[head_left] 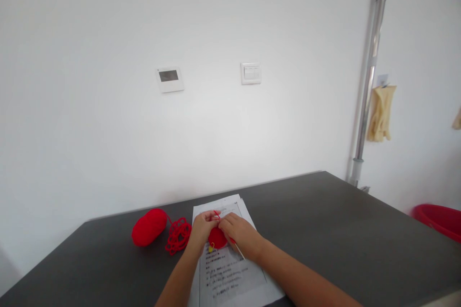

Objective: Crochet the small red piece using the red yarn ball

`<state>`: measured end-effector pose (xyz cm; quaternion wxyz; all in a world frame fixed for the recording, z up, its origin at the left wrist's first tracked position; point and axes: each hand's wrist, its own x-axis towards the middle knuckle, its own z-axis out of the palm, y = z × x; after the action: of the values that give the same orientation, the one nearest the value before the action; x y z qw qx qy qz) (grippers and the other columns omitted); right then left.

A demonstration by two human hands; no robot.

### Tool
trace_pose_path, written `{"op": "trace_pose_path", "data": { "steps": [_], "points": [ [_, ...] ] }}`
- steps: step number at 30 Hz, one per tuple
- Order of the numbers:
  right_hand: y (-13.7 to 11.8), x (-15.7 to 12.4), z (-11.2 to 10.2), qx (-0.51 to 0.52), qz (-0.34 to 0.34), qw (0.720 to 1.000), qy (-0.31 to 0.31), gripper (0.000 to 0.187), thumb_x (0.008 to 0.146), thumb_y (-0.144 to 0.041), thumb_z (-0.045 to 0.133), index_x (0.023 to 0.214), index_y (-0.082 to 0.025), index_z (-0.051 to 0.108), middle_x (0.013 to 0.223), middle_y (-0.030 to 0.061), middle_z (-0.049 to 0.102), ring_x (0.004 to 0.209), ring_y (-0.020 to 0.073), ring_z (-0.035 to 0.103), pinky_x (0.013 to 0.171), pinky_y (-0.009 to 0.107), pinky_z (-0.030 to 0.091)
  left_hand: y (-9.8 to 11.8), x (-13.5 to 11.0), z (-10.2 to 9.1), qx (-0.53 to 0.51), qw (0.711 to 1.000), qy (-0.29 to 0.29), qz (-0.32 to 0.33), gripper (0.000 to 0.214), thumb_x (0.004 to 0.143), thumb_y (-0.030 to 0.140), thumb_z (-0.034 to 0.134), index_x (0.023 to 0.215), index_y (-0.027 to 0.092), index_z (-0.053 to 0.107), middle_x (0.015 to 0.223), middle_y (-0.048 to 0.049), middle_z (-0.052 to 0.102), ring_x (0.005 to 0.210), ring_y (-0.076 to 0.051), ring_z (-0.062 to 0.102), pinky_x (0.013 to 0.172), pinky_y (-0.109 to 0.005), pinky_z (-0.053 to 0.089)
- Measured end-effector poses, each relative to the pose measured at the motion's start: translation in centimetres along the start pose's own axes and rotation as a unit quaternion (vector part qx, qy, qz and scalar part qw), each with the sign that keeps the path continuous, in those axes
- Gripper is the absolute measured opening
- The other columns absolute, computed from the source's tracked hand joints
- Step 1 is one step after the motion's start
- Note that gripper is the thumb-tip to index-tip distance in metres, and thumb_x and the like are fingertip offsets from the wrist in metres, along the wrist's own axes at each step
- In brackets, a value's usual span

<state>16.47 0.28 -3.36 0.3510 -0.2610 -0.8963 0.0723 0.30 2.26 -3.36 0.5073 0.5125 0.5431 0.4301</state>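
Note:
A small red crochet piece (pixel 217 238) is held between my two hands over printed sheets. My left hand (pixel 205 224) pinches its upper left edge, with a strand of red yarn (pixel 216 213) at the fingertips. My right hand (pixel 242 233) is closed around a crochet hook (pixel 239 251), whose pale end sticks out below the palm; its tip is hidden by the fingers. A yellow stitch marker (pixel 211 247) hangs at the lower left of the piece. Left of my hands lie a red yarn ball (pixel 149 227) and a loose tangle of yarn (pixel 178 236) running from it.
Printed paper sheets (pixel 230 280) lie under my hands on the dark table (pixel 324 240). Behind it rises a white wall with a control panel (pixel 170 80) and a light switch (pixel 251 73). A metal pipe (pixel 369 81), yellowish gloves (pixel 382 112) and a red tub (pixel 437 218) are at right.

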Motion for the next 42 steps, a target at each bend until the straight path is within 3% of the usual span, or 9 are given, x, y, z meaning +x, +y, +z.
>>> {"op": "trace_pose_path", "data": {
  "steps": [4,7,11,15,20,28,36,40,42],
  "points": [
    [0.6,-0.1,-0.4,0.04,0.034,0.998,0.043,0.018,0.092,-0.012,0.043,0.092,-0.017,0.06,0.092,0.0066,0.067,0.088,0.0184,0.061,0.081,0.031,0.05,0.3,-0.3,-0.1,-0.035,0.999,-0.006,0.002,0.03,0.083,0.03,0.062,0.108,0.013,0.061,0.102,-0.0076,0.066,0.085,-0.02,0.064,0.075,-0.038,0.053],
    [1.2,-0.3,-0.9,0.069,0.054,0.994,0.061,0.02,0.093,-0.012,0.042,0.091,-0.018,0.061,0.087,0.0031,0.069,0.081,0.0135,0.064,0.074,0.024,0.051,0.7,-0.7,-0.1,-0.072,0.997,-0.011,0.011,0.036,0.062,0.025,0.078,0.093,0.01,0.068,0.071,-0.0042,0.07,0.066,-0.019,0.066,0.066,-0.03,0.049],
    [1.3,-0.3,-1.2,0.081,0.043,0.994,0.062,0.018,0.092,-0.015,0.045,0.092,-0.018,0.062,0.089,0.0035,0.069,0.084,0.0138,0.064,0.077,0.024,0.05,1.1,-1.0,-0.1,-0.1,0.995,-0.011,0.022,0.043,0.048,0.025,0.082,0.087,0.011,0.072,0.062,-0.003,0.071,0.059,-0.019,0.066,0.062,-0.029,0.047],
    [1.1,-0.3,-1.1,0.06,0.012,0.997,0.043,0.017,0.093,-0.017,0.045,0.095,-0.018,0.061,0.094,0.0055,0.068,0.09,0.0165,0.06,0.083,0.028,0.048,0.7,-0.7,0.0,-0.081,0.996,-0.004,0.021,0.04,0.054,0.025,0.081,0.09,0.01,0.07,0.065,-0.0035,0.071,0.062,-0.019,0.066,0.064,-0.03,0.048],
    [0.9,-0.2,-0.5,0.002,-0.012,1.0,0.012,0.019,0.094,-0.017,0.041,0.095,-0.015,0.059,0.095,0.0102,0.064,0.09,0.0209,0.056,0.083,0.033,0.047,0.3,-0.1,0.3,-0.005,1.0,0.005,0.016,0.03,0.086,0.031,0.058,0.111,0.015,0.059,0.109,-0.0076,0.064,0.09,-0.021,0.063,0.077,-0.04,0.053],
    [0.6,0.1,-0.1,-0.05,-0.017,0.999,-0.007,0.014,0.088,-0.013,0.05,0.1,-0.012,0.058,0.097,0.0126,0.062,0.09,0.0241,0.053,0.083,0.037,0.048,0.8,0.1,0.8,0.072,0.996,0.032,0.039,0.033,0.088,0.031,0.056,0.117,0.018,0.056,0.121,-0.0088,0.058,0.099,-0.023,0.06,0.082,-0.043,0.052],
    [1.2,-0.4,-0.2,0.001,-0.006,0.998,0.057,0.02,0.095,-0.016,0.04,0.097,-0.017,0.06,0.096,0.0084,0.065,0.091,0.0196,0.057,0.084,0.032,0.049,0.6,0.0,1.0,0.014,0.999,0.03,0.039,0.029,0.086,0.03,0.058,0.111,0.015,0.059,0.11,-0.0076,0.064,0.091,-0.021,0.063,0.078,-0.04,0.053],
    [1.3,-0.4,-0.3,0.042,0.0,0.994,0.106,0.02,0.095,-0.02,0.042,0.094,-0.019,0.062,0.093,0.0084,0.067,0.089,0.02,0.06,0.082,0.033,0.05,0.4,-0.3,1.0,-0.058,0.996,0.028,0.054,0.033,0.069,0.019,0.074,0.099,0.01,0.066,0.075,-0.0049,0.072,0.072,-0.02,0.067,0.07,-0.032,0.052],
    [1.4,-0.4,-0.5,0.067,0.002,0.989,0.131,0.019,0.094,-0.022,0.044,0.093,-0.02,0.063,0.092,0.0076,0.067,0.087,0.0193,0.061,0.08,0.032,0.051,0.6,-0.5,1.1,-0.093,0.993,0.025,0.065,0.039,0.061,0.019,0.078,0.098,0.011,0.068,0.07,-0.0046,0.073,0.069,-0.021,0.068,0.067,-0.03,0.051]
  ]
}}
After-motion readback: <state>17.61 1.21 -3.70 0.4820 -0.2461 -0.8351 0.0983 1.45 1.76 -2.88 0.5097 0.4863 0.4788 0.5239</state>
